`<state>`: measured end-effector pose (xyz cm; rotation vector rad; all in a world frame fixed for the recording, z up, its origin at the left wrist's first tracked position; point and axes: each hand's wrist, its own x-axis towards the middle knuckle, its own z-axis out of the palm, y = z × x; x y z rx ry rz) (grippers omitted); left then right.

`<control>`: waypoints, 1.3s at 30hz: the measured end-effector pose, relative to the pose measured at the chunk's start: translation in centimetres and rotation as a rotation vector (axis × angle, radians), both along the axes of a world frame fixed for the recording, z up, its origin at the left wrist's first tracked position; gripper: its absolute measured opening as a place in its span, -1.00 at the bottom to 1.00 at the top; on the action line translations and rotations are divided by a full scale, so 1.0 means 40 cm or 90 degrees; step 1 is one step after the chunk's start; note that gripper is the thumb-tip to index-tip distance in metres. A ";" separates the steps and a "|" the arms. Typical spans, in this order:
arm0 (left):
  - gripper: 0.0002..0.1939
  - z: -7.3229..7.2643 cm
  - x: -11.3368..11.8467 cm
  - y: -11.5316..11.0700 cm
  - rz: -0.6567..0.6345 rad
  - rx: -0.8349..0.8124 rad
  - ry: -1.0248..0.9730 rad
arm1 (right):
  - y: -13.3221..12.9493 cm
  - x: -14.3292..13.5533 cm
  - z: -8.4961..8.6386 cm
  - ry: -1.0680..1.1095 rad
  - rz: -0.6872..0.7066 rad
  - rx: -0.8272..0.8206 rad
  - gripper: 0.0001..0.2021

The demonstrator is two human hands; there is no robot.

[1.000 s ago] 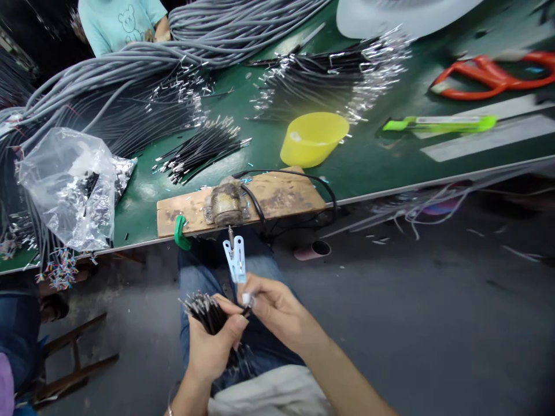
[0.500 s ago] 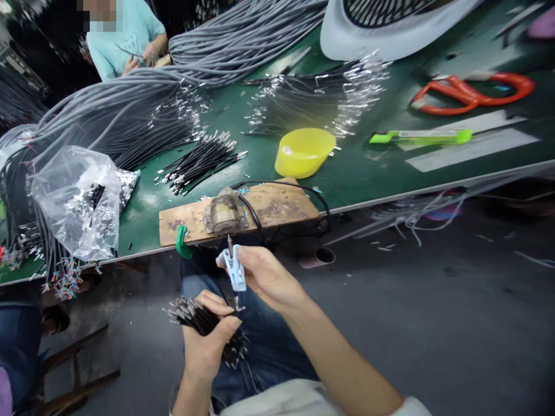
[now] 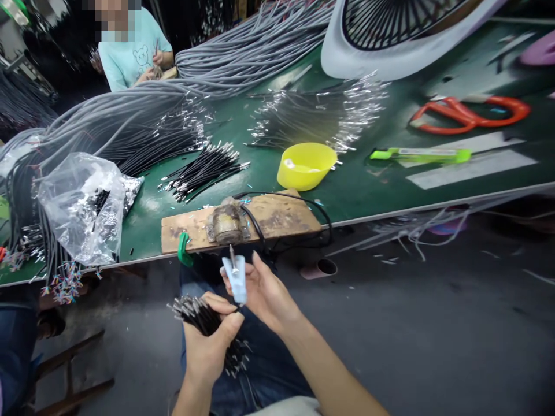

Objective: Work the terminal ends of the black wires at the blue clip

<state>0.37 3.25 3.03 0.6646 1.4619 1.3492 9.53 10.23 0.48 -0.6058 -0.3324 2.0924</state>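
Observation:
My left hand (image 3: 208, 341) is closed around a bundle of short black wires (image 3: 197, 315) with silvery ends, above my lap. Its thumb and forefinger pinch near the lower end of a light blue clip (image 3: 237, 283). The clip sits on a metal shaft (image 3: 232, 254) that sticks out from a small motor (image 3: 228, 224) on a wooden board (image 3: 281, 216). Beside the clip, my right hand (image 3: 269, 294) has its thumb and fingers apart; some fingertips are behind the clip.
On the green table (image 3: 147, 202) lie more black wires (image 3: 203, 170), a plastic bag (image 3: 82, 208), a yellow container (image 3: 307, 167), red-handled scissors (image 3: 468, 115), a green cutter (image 3: 420, 155) and grey cables (image 3: 251, 52). A person (image 3: 130, 58) sits across the table.
My right hand has opened from its grip on the clip. The clip now stands closer to my left fingertips. The view has shifted slightly, and the other person's hands have moved.

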 end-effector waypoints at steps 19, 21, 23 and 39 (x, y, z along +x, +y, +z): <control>-0.71 -0.048 -0.034 -0.053 -0.161 -0.115 -0.318 | -0.082 0.043 -0.048 -0.513 -0.154 0.359 -0.89; -0.69 -0.048 -0.031 -0.058 -0.167 -0.133 -0.315 | -0.083 0.048 -0.034 -0.598 -0.177 0.453 -0.94; -0.67 -0.052 -0.027 -0.064 -0.166 -0.143 -0.293 | -0.083 0.054 -0.014 -0.615 -0.105 0.566 -0.94; -0.59 -0.082 0.019 -0.071 -0.027 -0.078 -0.185 | -0.151 -0.027 -0.028 -0.268 -0.195 0.203 -0.82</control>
